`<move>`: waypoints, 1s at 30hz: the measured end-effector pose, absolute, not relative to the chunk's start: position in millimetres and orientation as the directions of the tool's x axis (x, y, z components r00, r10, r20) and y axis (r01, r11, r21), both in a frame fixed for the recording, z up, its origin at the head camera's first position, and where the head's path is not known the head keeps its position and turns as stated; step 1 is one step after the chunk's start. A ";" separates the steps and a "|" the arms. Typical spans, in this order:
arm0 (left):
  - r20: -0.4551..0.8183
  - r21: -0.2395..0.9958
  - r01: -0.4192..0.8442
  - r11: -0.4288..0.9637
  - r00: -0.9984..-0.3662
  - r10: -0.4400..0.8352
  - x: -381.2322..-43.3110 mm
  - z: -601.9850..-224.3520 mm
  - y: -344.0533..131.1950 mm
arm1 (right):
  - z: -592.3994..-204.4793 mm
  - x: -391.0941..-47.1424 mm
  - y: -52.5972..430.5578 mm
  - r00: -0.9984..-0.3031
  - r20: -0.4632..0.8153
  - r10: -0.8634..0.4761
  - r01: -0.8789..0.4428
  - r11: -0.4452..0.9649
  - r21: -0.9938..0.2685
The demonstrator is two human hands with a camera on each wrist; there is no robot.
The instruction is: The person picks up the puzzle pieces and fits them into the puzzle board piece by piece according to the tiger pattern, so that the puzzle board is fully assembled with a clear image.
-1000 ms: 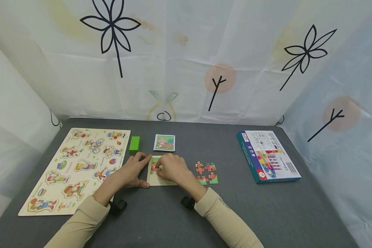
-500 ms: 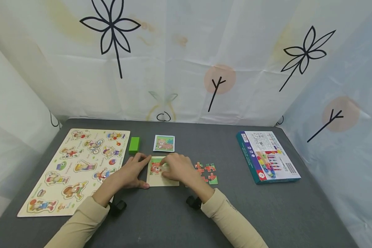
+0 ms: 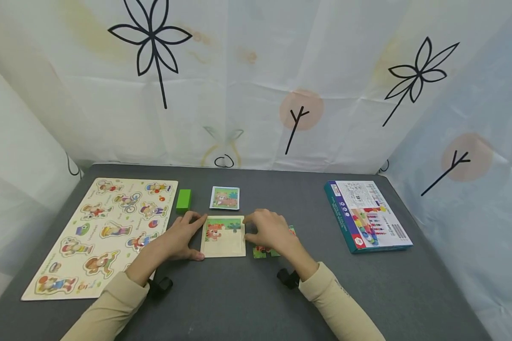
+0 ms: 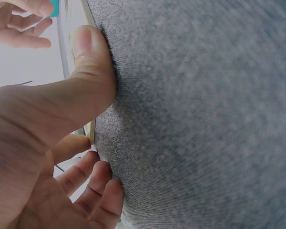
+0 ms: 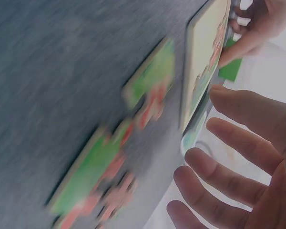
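A small square puzzle board [image 3: 233,246] lies in front of me, pale wood with a raised rim. Joined pieces with an orange tiger's face [image 3: 214,231] and greenery fill its upper part; bare wood shows below. My left hand [image 3: 180,239] rests at the board's left side, thumb by the near corner and index fingertip at the far one. At the right rim hovers my right hand [image 3: 269,232], its fingers spread with nothing between them in the right wrist view. Loose jigsaw pieces [image 5: 88,171], green and red, lie on the table below it, partly hidden in the head view.
Behind the board lies a square picture card [image 3: 224,198], and a green block [image 3: 183,201] stands left of it. A large wooden figure board [image 3: 89,246] covers the table's left side. A boxed set [image 3: 373,215] lies at the right. White printed curtains [image 3: 256,123] surround the table.
My right hand has drawn off the board to the right, uncovering a blue-green piece at the top right of the picture. My left hand has stayed at the left edge.
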State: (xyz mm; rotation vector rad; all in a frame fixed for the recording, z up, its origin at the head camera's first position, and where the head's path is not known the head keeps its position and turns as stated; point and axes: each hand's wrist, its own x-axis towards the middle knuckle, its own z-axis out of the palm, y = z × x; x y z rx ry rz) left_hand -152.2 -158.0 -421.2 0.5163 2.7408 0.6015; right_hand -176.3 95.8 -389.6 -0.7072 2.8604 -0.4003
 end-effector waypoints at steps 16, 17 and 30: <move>-0.199 0.451 0.286 0.845 -0.891 0.408 -151.1 -423.1 -159.5 | -392.4 -176.5 148.6 -0.915 -0.091 -0.394 -0.348 0.883 -0.316; -0.198 0.452 0.286 0.845 -0.891 0.408 -150.9 -422.7 -159.6 | -392.9 -176.7 151.0 -0.916 -0.095 -0.389 -0.343 0.885 -0.315; -0.189 0.443 0.294 0.847 -0.893 0.409 -151.4 -422.2 -158.8 | -399.3 -176.1 160.8 -0.922 -0.071 -0.380 -0.340 0.886 -0.316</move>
